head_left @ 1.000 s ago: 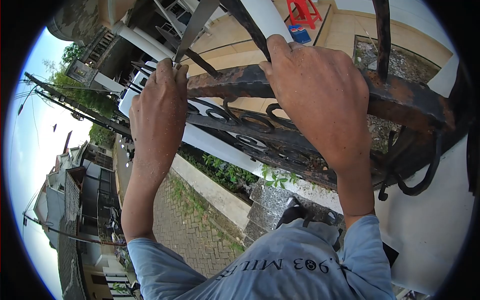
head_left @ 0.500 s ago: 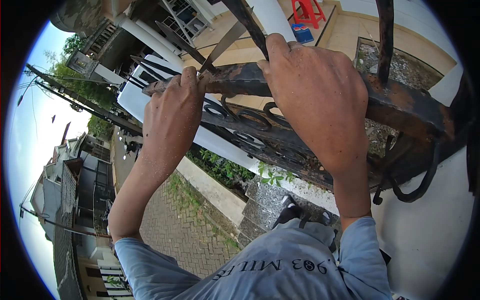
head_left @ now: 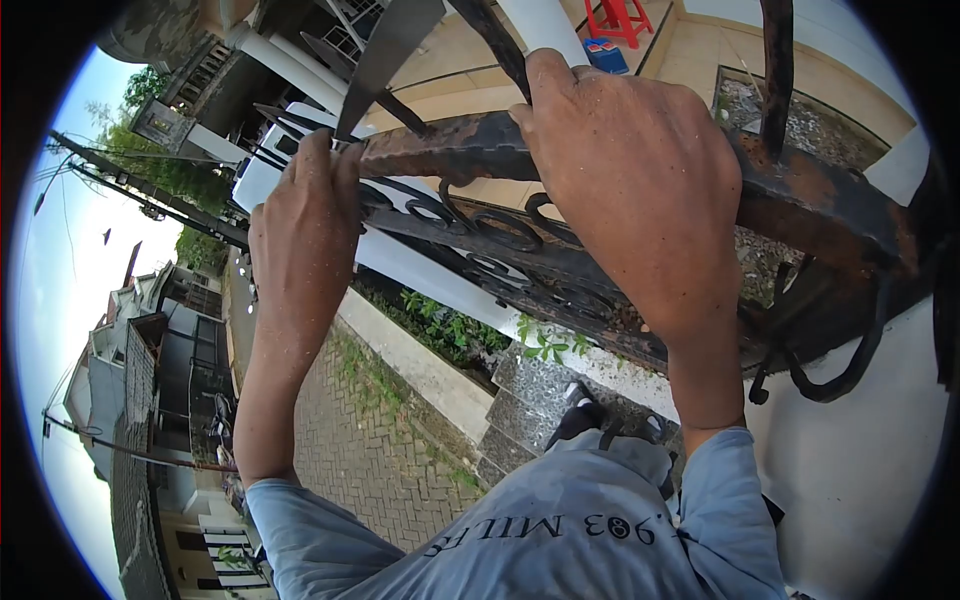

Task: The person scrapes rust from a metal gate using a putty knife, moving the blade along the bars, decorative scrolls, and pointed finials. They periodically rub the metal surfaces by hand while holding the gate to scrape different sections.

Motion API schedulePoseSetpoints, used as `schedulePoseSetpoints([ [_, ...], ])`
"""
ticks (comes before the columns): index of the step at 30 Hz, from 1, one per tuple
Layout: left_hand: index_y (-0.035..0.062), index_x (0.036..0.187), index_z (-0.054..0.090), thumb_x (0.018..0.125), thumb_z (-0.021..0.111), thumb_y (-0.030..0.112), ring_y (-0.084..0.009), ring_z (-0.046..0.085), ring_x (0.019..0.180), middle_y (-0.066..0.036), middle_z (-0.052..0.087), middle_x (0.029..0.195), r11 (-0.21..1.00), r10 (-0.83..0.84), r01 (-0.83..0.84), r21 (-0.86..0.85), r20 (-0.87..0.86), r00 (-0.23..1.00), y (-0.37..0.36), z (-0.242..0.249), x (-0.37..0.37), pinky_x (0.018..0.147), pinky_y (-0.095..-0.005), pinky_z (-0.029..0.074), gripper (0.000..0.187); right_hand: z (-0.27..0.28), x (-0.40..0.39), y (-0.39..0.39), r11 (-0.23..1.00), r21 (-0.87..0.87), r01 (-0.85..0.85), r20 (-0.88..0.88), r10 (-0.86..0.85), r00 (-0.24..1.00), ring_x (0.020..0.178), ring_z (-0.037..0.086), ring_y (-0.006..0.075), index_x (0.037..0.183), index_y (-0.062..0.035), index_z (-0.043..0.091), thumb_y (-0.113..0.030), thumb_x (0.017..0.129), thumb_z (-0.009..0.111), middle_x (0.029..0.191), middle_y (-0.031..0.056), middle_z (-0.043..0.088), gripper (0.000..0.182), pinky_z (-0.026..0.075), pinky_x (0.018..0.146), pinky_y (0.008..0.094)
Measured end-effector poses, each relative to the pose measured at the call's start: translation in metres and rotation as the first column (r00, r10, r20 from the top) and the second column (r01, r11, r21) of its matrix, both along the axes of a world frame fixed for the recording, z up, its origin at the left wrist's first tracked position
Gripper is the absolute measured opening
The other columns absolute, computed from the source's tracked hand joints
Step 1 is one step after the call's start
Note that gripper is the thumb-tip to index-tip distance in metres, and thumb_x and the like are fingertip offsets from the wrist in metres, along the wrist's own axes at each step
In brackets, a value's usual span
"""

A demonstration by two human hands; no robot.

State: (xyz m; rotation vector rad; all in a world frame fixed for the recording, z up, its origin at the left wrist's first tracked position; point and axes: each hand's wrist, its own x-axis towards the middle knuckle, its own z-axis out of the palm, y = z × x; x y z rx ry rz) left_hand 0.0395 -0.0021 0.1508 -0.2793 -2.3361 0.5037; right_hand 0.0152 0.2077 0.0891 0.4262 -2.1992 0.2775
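Note:
My left hand is closed around a scraper at the far part of a rusty black iron fence. The scraper's flat grey blade points up and away, widening from my fingers; its handle is hidden in my hand. Worn paint and brown rust cover the fence's top rail, which runs between my hands. My right hand is wrapped over this rail beside an upright bar, its fingertips hidden behind. Curled ironwork sits below the rail.
Another upright bar rises right of my right hand. Beneath me are a stone step and a brick-paved lane. Green plants grow beside the wall. A red stool and a blue box stand on the tiled porch.
My left hand has moved left along the rail with the scraper, whose blade now stands steeper and looks larger. My right hand keeps its hold in nearly the same place.

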Motion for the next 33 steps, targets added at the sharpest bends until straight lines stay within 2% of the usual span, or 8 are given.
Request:
schedulePoseSetpoints([
  [7,0.0016,0.101,0.053,0.097,0.053,0.022,-0.0332,0.066,0.060,-0.017,0.064,0.072,0.999,-0.039,0.039,0.006,-0.040,0.998,-0.006,-0.005,0.004,0.051,-0.0430,0.050,0.021,0.008,0.010,-0.007,0.993,0.002,0.120,-0.042,-0.120,0.992,0.067,0.069,0.0260,0.097,-0.0028,0.059,-0.027,0.093,0.057,0.070,0.0136,0.067,0.024,0.056,0.062,0.0379],
  [14,0.0016,0.102,0.053,0.098,0.053,0.022,-0.0313,0.065,0.057,-0.014,0.063,0.070,0.997,-0.070,0.070,-0.033,-0.017,0.997,-0.013,-0.012,0.005,0.049,-0.0409,0.049,0.021,0.005,0.003,-0.004,0.996,-0.072,0.044,0.060,-0.040,0.997,0.068,0.068,0.0283,0.097,-0.0041,0.059,-0.027,0.094,0.056,0.073,0.0139,0.068,0.024,0.055,0.062,0.0391],
  [20,0.0029,0.103,0.053,0.097,0.053,0.025,-0.0336,0.066,0.060,-0.017,0.065,0.079,0.994,-0.088,0.093,0.056,-0.078,0.993,-0.018,-0.004,0.007,0.049,-0.0431,0.050,0.023,0.007,0.004,-0.001,0.999,-0.019,0.037,0.112,-0.035,0.993,0.066,0.068,0.0299,0.097,-0.0036,0.060,-0.028,0.093,0.057,0.074,0.0150,0.067,0.025,0.054,0.061,0.0408],
  [22,0.0025,0.104,0.052,0.097,0.053,0.024,-0.0340,0.066,0.059,-0.017,0.065,0.080,0.999,-0.050,0.051,-0.009,0.122,0.991,-0.017,-0.026,0.009,0.048,-0.0438,0.050,0.023,0.003,0.001,-0.001,0.999,-0.036,0.030,0.045,-0.028,0.999,0.064,0.067,0.0308,0.095,-0.0036,0.059,-0.028,0.093,0.057,0.073,0.0154,0.067,0.025,0.054,0.060,0.0410],
  [26,0.0017,0.107,0.053,0.096,0.055,0.024,-0.0304,0.066,0.058,-0.015,0.066,0.086,0.989,-0.104,0.109,0.097,-0.057,0.993,-0.024,-0.012,0.006,0.048,-0.0401,0.051,0.025,0.008,0.003,-0.003,0.993,-0.112,-0.034,0.006,0.035,0.999,0.061,0.065,0.0338,0.092,-0.0023,0.057,-0.028,0.092,0.058,0.072,0.0169,0.065,0.026,0.051,0.057,0.0424],
  [28,0.0015,0.108,0.052,0.096,0.055,0.024,-0.0280,0.066,0.059,-0.013,0.066,0.084,0.997,-0.081,0.081,0.009,0.055,0.995,-0.026,-0.027,0.006,0.046,-0.0379,0.050,0.025,0.010,0.005,-0.003,0.994,-0.111,-0.017,0.067,0.024,0.997,0.060,0.063,0.0357,0.090,-0.0020,0.056,-0.029,0.092,0.058,0.070,0.0177,0.064,0.027,0.048,0.056,0.0438],
  [29,0.0026,0.109,0.053,0.096,0.055,0.020,-0.0359,0.065,0.065,-0.018,0.066,0.088,0.992,-0.065,0.051,0.118,0.110,0.992,-0.023,-0.021,0.010,0.054,-0.0441,0.050,0.022,0.012,0.005,-0.004,0.994,-0.107,-0.011,0.092,0.021,0.996,0.060,0.062,0.0366,0.089,-0.0018,0.055,-0.029,0.092,0.058,0.069,0.0180,0.063,0.027,0.047,0.055,0.0445],
  [33,0.0016,0.113,0.053,0.095,0.057,0.021,-0.0336,0.066,0.063,-0.017,0.067,0.091,0.984,-0.109,0.100,0.150,0.056,0.992,-0.031,-0.029,0.007,0.053,-0.0415,0.051,0.027,0.015,0.007,-0.007,0.991,-0.133,0.021,0.118,-0.005,0.993,0.062,0.060,0.0381,0.084,-0.0039,0.053,-0.030,0.092,0.059,0.062,0.0185,0.060,0.028,0.045,0.056,0.0463],
])
